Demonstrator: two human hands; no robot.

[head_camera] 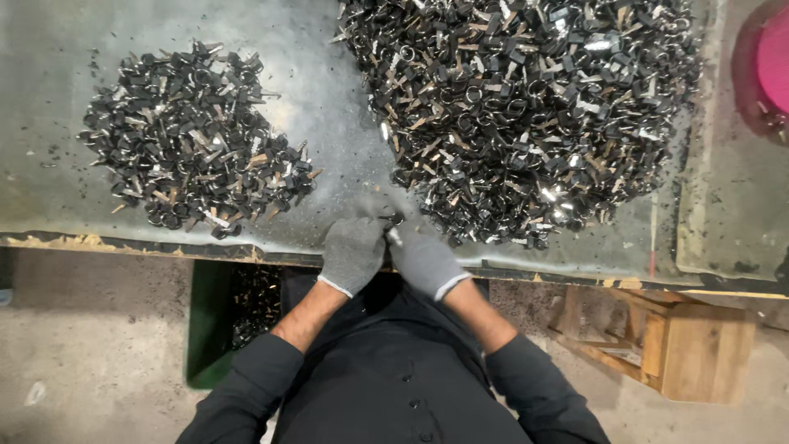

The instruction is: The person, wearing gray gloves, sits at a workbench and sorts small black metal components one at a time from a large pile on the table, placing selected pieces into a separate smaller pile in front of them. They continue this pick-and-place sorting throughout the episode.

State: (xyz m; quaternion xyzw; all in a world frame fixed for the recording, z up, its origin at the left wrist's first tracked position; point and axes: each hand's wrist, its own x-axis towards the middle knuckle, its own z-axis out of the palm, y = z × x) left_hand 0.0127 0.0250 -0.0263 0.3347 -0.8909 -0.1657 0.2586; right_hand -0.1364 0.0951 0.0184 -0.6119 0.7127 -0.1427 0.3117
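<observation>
The hands are meeting at the worktop's [329, 99] near edge: the left hand [353, 255] and right hand [423, 261], both in grey gloves, are pressing together around a small dark key [392, 222], fingers closed on it. They seem to be working on that single piece, which probably calls for a firm hold and a careful twist. The big pile of keys [518, 107] is lying just beyond the hands toward the far right; a smaller pile [193, 136] is sitting at the left. A green bin [209, 329] is standing below the edge, a wooden crate [682, 345] to the right.
</observation>
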